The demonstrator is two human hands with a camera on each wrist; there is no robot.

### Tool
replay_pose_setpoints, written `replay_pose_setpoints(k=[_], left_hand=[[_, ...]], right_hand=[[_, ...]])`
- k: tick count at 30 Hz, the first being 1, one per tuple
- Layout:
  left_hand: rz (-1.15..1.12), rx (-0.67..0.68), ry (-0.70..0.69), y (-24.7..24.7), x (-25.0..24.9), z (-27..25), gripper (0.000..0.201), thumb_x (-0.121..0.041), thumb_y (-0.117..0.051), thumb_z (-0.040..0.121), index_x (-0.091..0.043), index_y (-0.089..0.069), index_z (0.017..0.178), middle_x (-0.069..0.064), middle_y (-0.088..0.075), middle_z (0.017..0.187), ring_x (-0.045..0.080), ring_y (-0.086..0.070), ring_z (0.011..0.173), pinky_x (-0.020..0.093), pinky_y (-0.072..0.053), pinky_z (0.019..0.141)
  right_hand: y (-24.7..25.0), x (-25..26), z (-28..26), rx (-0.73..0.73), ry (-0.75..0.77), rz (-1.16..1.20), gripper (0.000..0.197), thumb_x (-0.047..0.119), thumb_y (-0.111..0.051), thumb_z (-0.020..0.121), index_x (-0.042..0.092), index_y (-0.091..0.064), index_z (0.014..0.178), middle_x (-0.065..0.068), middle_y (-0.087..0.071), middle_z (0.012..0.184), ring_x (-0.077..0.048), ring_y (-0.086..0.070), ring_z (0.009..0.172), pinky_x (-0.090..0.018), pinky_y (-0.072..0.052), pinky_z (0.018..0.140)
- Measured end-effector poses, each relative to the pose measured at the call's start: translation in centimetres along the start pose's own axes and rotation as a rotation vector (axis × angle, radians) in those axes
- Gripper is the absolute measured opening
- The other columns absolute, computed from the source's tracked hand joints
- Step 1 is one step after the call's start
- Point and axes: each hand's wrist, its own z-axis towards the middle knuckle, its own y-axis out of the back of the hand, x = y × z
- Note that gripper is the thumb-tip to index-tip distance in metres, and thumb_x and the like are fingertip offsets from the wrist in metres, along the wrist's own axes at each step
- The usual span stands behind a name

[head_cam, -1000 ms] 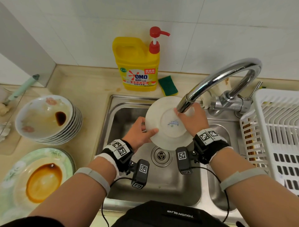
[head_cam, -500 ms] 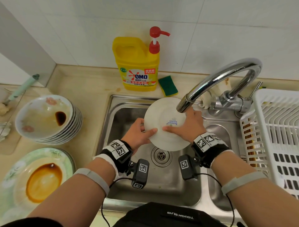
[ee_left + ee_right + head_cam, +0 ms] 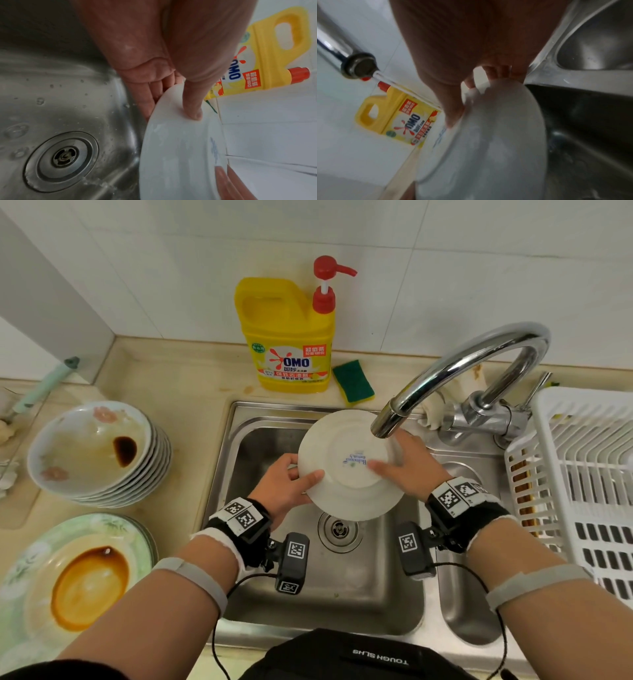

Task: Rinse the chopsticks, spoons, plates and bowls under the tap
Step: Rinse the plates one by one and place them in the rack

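Nearest on the tabletop (image 3: 191, 385), at the left, lies one green plate (image 3: 20, 570) with brown sauce; behind it stands one stack of bowls (image 3: 85, 446). Over the sink (image 3: 342, 594), one white plate (image 3: 346, 470) is held bottom-up beneath the tap (image 3: 455, 371): left hand (image 3: 284, 484) grip pinches its rim, right hand (image 3: 407, 463) grasps the opposite edge. Farthest stand one yellow detergent bottle (image 3: 287, 337) and one sponge (image 3: 352, 380).
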Motion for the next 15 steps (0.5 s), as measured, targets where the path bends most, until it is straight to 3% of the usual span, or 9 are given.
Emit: replay_pose_setpoints(k=[3,6,7,11,13,15], left_hand=[[0.001,0.004,0.001,-0.2,0.1,0.0,0.049,-0.013,-0.077,0.088,-0.006,-0.05,0.128,0.017,-0.071,0.12,0.029,-0.071,0.108,0.044,-0.062,0.082],[0.03,0.026,0.003,-0.7,0.0,-0.2,0.048,-0.01,-0.076,0.089,-0.005,-0.047,0.126,0.019,-0.07,0.12,0.031,-0.071,0.108,0.049,-0.061,0.086],[0.037,0.036,0.006,-0.9,0.0,-0.2,0.047,-0.011,-0.076,0.089,-0.005,-0.046,0.126,0.02,-0.07,0.12,0.031,-0.071,0.109,0.05,-0.061,0.087],[0.043,0.057,0.01,-0.9,0.0,-0.5,0.045,-0.01,-0.075,0.09,-0.005,-0.046,0.124,0.019,-0.07,0.119,0.031,-0.071,0.108,0.048,-0.062,0.086],[0.037,0.048,0.006,-0.5,-0.1,-0.6,0.045,-0.01,-0.075,0.09,-0.004,-0.047,0.125,0.019,-0.071,0.118,0.03,-0.072,0.107,0.046,-0.062,0.084],[0.036,0.042,0.0,-0.2,-0.2,-0.4,0.046,-0.011,-0.075,0.09,-0.005,-0.048,0.126,0.018,-0.072,0.118,0.029,-0.072,0.106,0.045,-0.062,0.083]], right_hand=[[-0.4,0.8,-1.0,-0.005,-0.007,-0.081,0.119,0.061,-0.085,0.065,0.029,-0.017,0.157,-0.009,-0.03,0.154,-0.027,-0.023,0.146,-0.05,-0.029,0.118],[-1.7,2.0,-1.0,-0.108,-0.123,-0.136,0.138,0.083,-0.077,0.044,0.031,-0.014,0.156,-0.012,-0.027,0.152,-0.032,-0.026,0.144,-0.054,-0.034,0.116],[-2.0,2.2,-0.8,-0.146,-0.164,-0.141,0.137,0.086,-0.074,0.044,0.031,-0.015,0.155,-0.012,-0.027,0.151,-0.033,-0.028,0.143,-0.054,-0.036,0.115],[-1.6,3.1,-0.3,-0.247,-0.229,-0.024,0.1,0.074,-0.071,0.074,0.03,-0.026,0.152,-0.012,-0.036,0.145,-0.034,-0.039,0.137,-0.048,-0.039,0.111],[-1.0,2.6,0.0,-0.227,-0.197,0.049,0.073,0.061,-0.062,0.091,0.033,-0.034,0.151,-0.011,-0.042,0.146,-0.034,-0.044,0.136,-0.045,-0.038,0.108],[-0.4,1.9,0.0,-0.182,-0.117,0.04,0.06,0.052,-0.056,0.098,0.033,-0.037,0.152,-0.01,-0.046,0.147,-0.032,-0.043,0.137,-0.048,-0.038,0.11]])
